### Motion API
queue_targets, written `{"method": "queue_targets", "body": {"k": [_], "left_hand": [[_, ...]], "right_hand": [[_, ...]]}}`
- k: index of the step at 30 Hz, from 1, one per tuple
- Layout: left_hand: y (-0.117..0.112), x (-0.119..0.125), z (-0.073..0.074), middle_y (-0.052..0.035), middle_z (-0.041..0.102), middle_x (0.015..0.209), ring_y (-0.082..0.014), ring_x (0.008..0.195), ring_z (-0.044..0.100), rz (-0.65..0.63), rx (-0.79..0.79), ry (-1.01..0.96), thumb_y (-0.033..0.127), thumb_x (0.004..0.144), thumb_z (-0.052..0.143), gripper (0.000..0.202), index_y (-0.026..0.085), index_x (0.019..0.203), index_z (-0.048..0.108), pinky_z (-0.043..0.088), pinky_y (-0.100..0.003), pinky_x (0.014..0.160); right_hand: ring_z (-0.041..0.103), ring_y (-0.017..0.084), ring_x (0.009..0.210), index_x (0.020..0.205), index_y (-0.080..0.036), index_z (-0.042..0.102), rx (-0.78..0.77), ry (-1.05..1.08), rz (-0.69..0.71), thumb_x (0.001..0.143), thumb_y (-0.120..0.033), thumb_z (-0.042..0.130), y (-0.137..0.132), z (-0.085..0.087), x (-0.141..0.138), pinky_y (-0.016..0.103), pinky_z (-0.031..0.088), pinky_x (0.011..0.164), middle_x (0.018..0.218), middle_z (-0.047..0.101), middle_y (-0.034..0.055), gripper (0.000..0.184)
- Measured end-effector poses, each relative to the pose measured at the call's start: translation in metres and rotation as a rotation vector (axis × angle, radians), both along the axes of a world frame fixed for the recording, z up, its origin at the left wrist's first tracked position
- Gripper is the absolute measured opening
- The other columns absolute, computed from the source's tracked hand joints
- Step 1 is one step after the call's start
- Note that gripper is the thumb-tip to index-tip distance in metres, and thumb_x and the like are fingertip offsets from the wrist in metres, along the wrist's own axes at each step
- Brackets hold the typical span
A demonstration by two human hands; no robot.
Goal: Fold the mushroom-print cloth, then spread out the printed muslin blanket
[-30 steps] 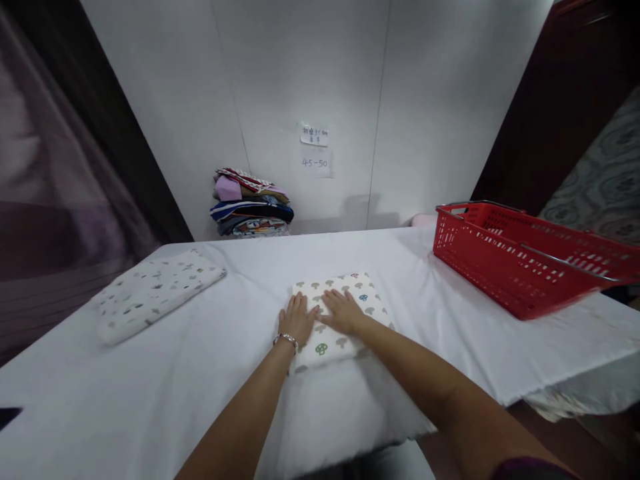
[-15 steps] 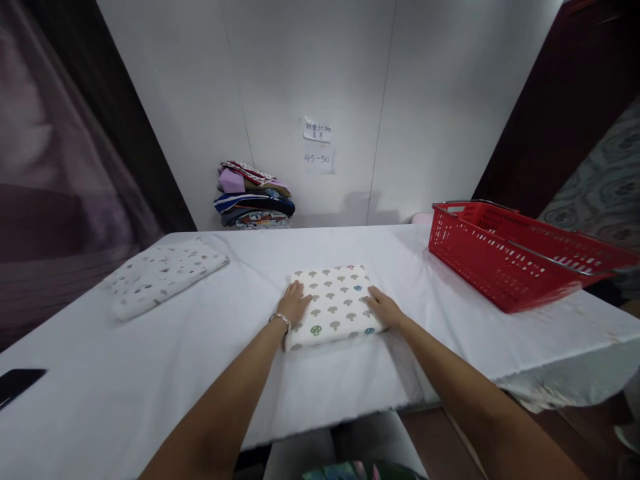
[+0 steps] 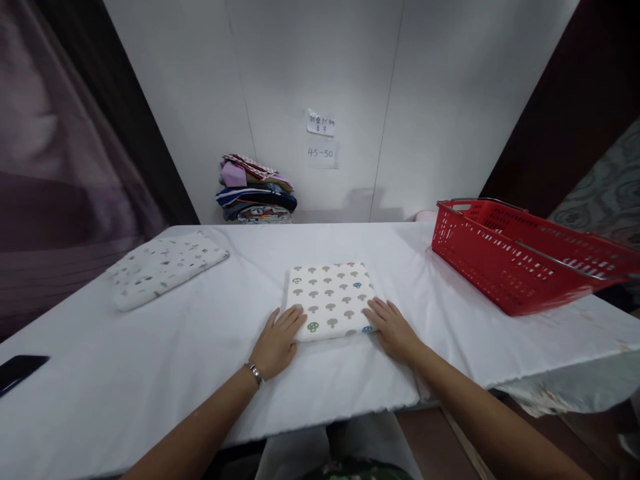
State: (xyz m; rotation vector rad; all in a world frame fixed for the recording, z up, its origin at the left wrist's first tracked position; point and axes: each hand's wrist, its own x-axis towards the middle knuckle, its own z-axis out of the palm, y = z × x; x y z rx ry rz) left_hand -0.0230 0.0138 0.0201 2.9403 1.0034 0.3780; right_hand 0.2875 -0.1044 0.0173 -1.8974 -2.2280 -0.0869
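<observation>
A folded white cloth (image 3: 333,297) printed with grey, green, blue and red mushrooms lies flat at the middle of the table. My left hand (image 3: 277,339), with a bracelet at the wrist, is open and rests its fingertips on the near left corner of the cloth. At the near right corner, my right hand (image 3: 394,328) lies open, its fingers touching the edge. Neither hand grips the cloth.
The table wears a white tablecloth (image 3: 200,373). Another folded patterned cloth (image 3: 167,267) lies at left, and a dark phone-like slab (image 3: 20,372) at the left edge. A red basket (image 3: 510,260) stands at right. Folded fabrics (image 3: 257,190) are stacked by the wall.
Both hands have drawn back toward me, from the sides of the mushroom cloth to its near corners. The cloth stays in about the same place.
</observation>
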Motion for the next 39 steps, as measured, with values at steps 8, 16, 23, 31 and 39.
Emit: {"method": "queue_targets", "body": {"k": [8,16,23,31,39], "left_hand": [[-0.004,0.008,0.002,-0.0056,0.05,0.131,-0.021,0.125,0.039,0.09,0.09,-0.069,0.0,0.064,0.039,0.068,0.023,0.127,0.049,0.017,-0.043,0.111],[-0.002,0.021,0.003,-0.0099,0.061,0.111,-0.0226,0.108,0.053,0.05,0.31,-0.117,0.001,0.07,0.04,0.056,0.019,0.121,0.053,0.026,-0.048,0.103],[0.006,0.007,0.005,-0.0084,0.061,0.116,-0.022,0.107,0.055,-0.03,0.302,-0.167,0.002,0.065,0.046,0.06,0.019,0.123,0.05,0.027,-0.045,0.104],[0.039,-0.002,0.035,-0.0087,0.06,0.115,-0.0212,0.107,0.054,-0.028,0.147,-0.406,0.012,0.07,0.049,0.061,0.018,0.13,0.038,0.034,-0.043,0.102],[0.085,0.023,0.121,-0.0041,0.06,0.103,-0.0146,0.083,0.06,0.186,-0.218,-0.978,0.025,0.067,0.062,0.08,0.021,0.138,0.026,0.05,-0.03,0.078]], "right_hand": [[0.031,0.022,0.13,0.133,-0.019,0.043,0.088,-0.099,0.022,0.078,-0.003,0.036,0.006,-0.002,0.0,0.045,0.019,0.109,0.137,0.044,0.0086,0.057],[0.04,0.026,0.12,0.127,-0.016,0.047,0.266,-0.176,0.083,0.075,-0.001,0.042,0.012,0.0,-0.008,0.049,0.024,0.104,0.123,0.053,0.0128,0.054],[0.052,0.021,0.102,0.117,-0.02,0.051,0.296,-0.017,0.1,0.075,-0.003,0.041,0.02,0.009,-0.005,0.047,0.027,0.102,0.11,0.06,0.0096,0.046],[0.053,0.023,0.106,0.121,-0.022,0.049,0.349,0.3,0.163,0.072,-0.013,0.049,0.039,0.04,0.013,0.05,0.028,0.103,0.115,0.059,0.0085,0.05],[0.058,0.019,0.091,0.13,-0.023,0.043,0.343,1.058,0.046,0.071,-0.029,0.063,0.089,0.124,0.024,0.036,0.047,0.082,0.102,0.062,0.005,0.062]]}}
